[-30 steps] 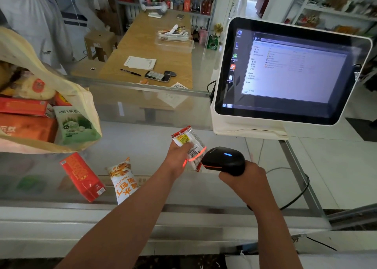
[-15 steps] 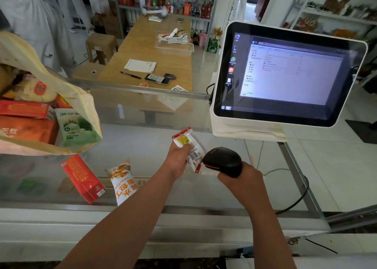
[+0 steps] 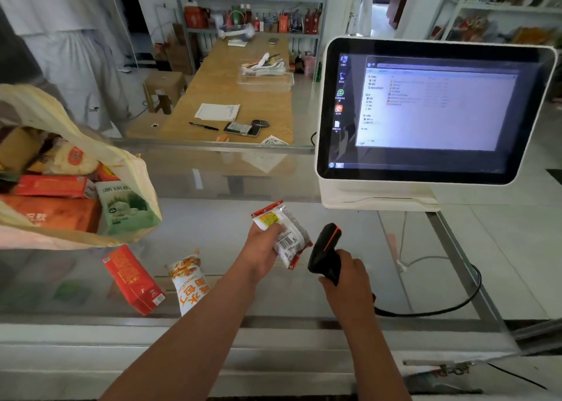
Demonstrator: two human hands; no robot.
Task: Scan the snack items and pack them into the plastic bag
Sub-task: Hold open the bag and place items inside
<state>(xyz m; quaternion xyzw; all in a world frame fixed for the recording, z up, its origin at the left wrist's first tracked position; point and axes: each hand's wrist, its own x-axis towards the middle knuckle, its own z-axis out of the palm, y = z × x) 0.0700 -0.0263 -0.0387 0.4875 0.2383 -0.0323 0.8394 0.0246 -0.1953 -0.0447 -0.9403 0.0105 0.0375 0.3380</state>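
Glass counter (image 3: 213,218); left hand (image 3: 263,247) grips white red-edged snack packet (image 3: 284,236), barcode showing.

— What is the snack packet (image 3: 291,234) made of?
— Glossy plastic film, crinkled, with a silvery sheen.
— And the scanner (image 3: 325,248)?
— Matt black plastic. The table (image 3: 213,227) is smooth, reflective glass in a dull metal frame.
— The plastic bag (image 3: 91,139)?
— Thin, cream, creased, half see-through. The red box (image 3: 130,276) looks like shiny card.
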